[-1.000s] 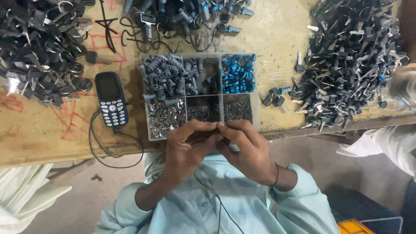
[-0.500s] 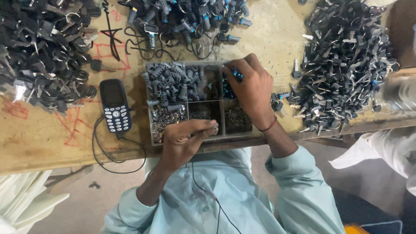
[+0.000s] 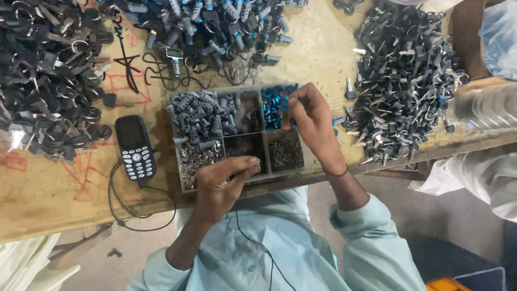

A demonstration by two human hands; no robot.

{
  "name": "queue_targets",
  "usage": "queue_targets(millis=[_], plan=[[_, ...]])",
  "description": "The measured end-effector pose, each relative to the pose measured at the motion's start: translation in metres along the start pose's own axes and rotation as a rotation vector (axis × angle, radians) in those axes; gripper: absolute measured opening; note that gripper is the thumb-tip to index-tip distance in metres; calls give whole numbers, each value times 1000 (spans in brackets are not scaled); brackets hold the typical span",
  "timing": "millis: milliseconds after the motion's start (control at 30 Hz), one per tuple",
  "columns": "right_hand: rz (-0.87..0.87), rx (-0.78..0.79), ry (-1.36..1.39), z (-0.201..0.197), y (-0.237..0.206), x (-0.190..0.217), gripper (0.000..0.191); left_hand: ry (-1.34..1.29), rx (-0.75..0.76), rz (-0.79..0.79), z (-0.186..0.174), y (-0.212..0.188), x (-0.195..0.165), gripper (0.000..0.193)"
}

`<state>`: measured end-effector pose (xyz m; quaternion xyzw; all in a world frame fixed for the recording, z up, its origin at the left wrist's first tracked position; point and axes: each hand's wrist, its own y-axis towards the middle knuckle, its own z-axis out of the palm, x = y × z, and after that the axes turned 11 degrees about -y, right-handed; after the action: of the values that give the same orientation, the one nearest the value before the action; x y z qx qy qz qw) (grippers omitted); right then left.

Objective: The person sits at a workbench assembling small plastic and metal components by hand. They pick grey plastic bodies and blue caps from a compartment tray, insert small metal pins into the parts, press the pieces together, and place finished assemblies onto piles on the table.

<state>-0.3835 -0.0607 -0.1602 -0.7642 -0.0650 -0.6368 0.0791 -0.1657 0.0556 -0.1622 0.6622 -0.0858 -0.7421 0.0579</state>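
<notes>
Head view. Sectioned parts tray [image 3: 180,141] at the worktop [image 3: 48,194] edge, within easy reach. Right hand [image 3: 312,121] over the compartment of glossy blue rings [image 3: 273,102], fingertips pressed together, possibly pinching one; too small to confirm. Left hand [image 3: 221,186] at the tray's near rim, pinching a small metal part [image 3: 255,166]. Grey ribbed cylinders [image 3: 199,116] upper left. Dark key heaps [image 3: 404,81] flank; keypad phone [image 3: 135,146] beside.

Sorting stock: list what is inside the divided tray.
The tray holds grey cylinders, blue rings, silvery bits and dark small parts. The right hand and left hand cover some.
</notes>
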Motion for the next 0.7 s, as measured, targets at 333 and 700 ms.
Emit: queue_targets(millis=[333, 700], plan=[[-239, -164, -574, -22, -13, -17, 1, 136, 99, 143, 26, -2, 2, 28], [193, 322, 73, -25, -56, 12, 21, 263, 247, 292, 17, 20, 4, 26]])
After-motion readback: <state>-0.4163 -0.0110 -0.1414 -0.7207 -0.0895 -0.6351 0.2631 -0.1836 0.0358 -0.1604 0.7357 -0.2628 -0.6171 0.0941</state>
